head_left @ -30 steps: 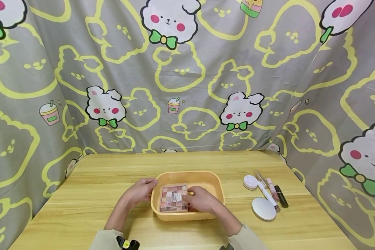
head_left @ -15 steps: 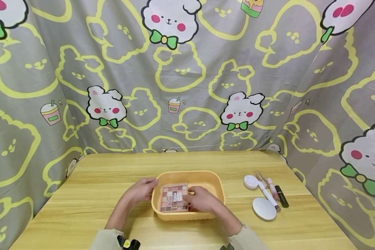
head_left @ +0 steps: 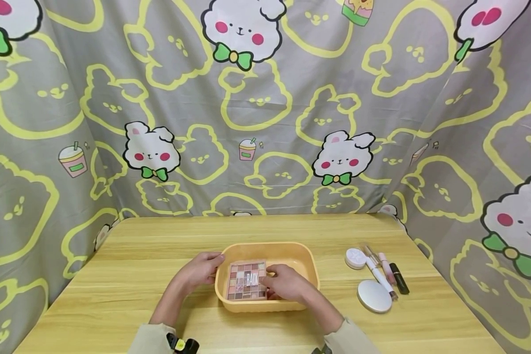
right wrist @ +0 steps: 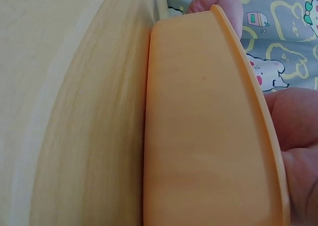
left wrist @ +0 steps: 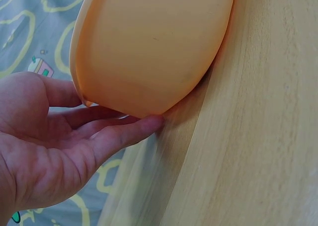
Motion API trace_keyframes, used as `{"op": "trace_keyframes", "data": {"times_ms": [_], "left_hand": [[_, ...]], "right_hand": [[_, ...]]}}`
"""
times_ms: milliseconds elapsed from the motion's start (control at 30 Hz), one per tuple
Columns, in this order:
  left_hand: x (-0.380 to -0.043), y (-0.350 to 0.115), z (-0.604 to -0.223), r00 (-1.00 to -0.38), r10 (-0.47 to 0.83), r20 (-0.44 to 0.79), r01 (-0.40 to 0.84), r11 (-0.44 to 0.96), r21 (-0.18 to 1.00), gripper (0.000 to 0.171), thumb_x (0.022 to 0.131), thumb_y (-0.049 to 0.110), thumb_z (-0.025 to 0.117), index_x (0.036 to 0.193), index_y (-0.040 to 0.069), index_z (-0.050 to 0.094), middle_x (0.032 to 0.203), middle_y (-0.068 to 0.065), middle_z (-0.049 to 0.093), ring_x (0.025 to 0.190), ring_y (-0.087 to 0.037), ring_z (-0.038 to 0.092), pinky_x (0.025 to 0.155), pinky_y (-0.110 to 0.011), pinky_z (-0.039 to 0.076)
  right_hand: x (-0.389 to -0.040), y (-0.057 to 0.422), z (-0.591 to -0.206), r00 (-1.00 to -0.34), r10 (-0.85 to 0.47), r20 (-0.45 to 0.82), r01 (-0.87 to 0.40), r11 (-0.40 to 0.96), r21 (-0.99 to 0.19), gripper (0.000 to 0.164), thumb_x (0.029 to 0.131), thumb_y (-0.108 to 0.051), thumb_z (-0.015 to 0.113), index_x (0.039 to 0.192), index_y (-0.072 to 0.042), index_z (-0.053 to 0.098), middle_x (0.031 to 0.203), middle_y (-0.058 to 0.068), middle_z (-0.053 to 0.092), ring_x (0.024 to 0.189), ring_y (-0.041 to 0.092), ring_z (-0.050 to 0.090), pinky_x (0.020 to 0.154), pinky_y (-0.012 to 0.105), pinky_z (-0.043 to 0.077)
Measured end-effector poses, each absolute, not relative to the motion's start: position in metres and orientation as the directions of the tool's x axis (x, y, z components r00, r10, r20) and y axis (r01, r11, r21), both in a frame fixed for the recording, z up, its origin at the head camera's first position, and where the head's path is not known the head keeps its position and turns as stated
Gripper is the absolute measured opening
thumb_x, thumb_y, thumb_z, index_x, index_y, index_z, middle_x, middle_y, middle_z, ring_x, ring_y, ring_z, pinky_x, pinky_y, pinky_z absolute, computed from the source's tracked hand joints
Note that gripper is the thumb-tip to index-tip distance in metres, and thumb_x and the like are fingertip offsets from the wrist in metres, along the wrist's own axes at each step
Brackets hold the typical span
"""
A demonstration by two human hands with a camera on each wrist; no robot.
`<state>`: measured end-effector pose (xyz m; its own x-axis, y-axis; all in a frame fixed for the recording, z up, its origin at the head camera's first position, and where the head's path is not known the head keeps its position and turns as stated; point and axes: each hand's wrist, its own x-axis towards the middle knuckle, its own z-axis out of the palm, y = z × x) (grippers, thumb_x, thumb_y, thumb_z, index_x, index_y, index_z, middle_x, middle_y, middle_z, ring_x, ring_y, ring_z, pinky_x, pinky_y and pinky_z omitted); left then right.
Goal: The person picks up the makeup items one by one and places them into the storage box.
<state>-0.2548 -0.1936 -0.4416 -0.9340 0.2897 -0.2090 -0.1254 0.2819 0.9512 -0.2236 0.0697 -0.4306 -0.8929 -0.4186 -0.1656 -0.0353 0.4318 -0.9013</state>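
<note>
Tabletop: hands at tray, palette apparently gripped.

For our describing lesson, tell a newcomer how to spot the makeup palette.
On the wooden table sits an orange tray. Inside its left part, touched by the right hand, is the palette. Unlike the round and tubular cosmetics outside, it is squarish, with a coloured grid.

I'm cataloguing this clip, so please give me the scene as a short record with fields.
Left hand: touching left end of orange tub
Right hand: inside the tub, gripping right edge of palette
Palette position: tub's left part
Right of tub: white round case, silver disc, white tube, pink tube, black tube, among others
Table: wood-grain
Backdrop: grey cloth, bunny prints
</note>
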Motion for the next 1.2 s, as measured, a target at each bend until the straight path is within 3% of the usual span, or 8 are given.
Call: {"op": "trace_keyframes", "data": {"times_ms": [833, 1200], "left_hand": [[-0.2556, -0.1934, -0.4424, -0.933, 0.297, -0.204, -0.119, 0.279, 0.953, 0.053, 0.11, 0.022, 0.039, 0.148, -0.015, 0.036, 0.136, -0.032, 0.058, 0.123, -0.037, 0.062, 0.093, -0.048, 0.058], [-0.2532, -0.1923, -0.4394, -0.936, 0.282, -0.213, -0.129, 0.288, 0.949, 0.053, 0.11, 0.022, 0.04, 0.148, -0.015, 0.038, 0.138, -0.032, 0.057, 0.126, -0.04, 0.06, 0.096, -0.05, 0.056]], "right_hand": [[-0.2238, 0.0696, -0.4294, -0.893, -0.41, -0.182, -0.01, 0.424, -0.906, 0.045, 0.1, -0.016, 0.061, 0.133, 0.014, 0.055, 0.098, 0.013, 0.072, 0.079, 0.02, 0.069, 0.067, 0.033, 0.059], [-0.2243, 0.0688, -0.433, -0.896, -0.411, -0.17, -0.01, 0.401, -0.916, 0.035, 0.101, -0.012, 0.058, 0.126, 0.012, 0.059, 0.089, 0.013, 0.07, 0.072, 0.019, 0.068, 0.063, 0.031, 0.059]]}}
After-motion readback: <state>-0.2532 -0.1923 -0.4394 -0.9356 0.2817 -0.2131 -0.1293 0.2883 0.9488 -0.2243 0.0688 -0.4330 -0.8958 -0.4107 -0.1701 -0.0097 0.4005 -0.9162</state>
